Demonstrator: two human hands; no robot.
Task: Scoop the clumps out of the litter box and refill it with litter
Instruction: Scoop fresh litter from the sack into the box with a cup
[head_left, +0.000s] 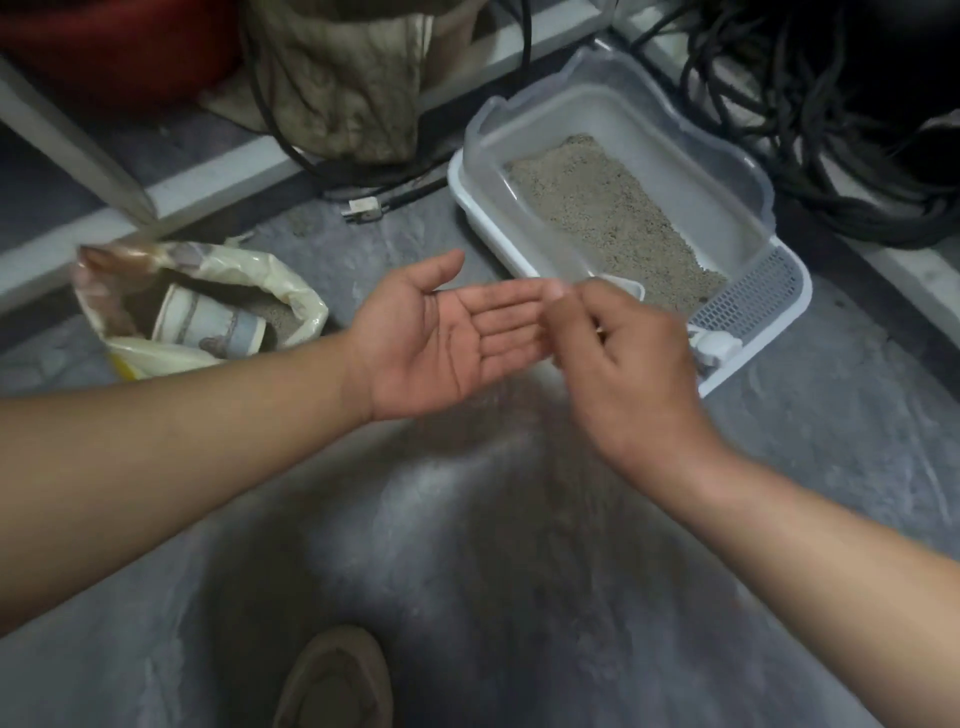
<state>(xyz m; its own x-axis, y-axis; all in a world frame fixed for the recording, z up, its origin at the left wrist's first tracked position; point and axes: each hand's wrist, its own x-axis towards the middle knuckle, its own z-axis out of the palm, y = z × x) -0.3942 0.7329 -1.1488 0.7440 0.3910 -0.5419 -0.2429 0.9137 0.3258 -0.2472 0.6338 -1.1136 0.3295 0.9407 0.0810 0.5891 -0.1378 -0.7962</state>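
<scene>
Left hand lies palm up with straight fingers, grasping nothing; right hand touches its fingertips, fingers loosely curled, blurred, so whether it pinches anything cannot be told. At 1 o'clock from the hands sits the litter box with litter inside; at 9 o'clock a litter bag stands open on the floor

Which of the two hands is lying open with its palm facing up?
The left hand: its palm faces up with the fingers straight. The right hand shows its back, fingers curled, brushing the left fingertips.
</scene>
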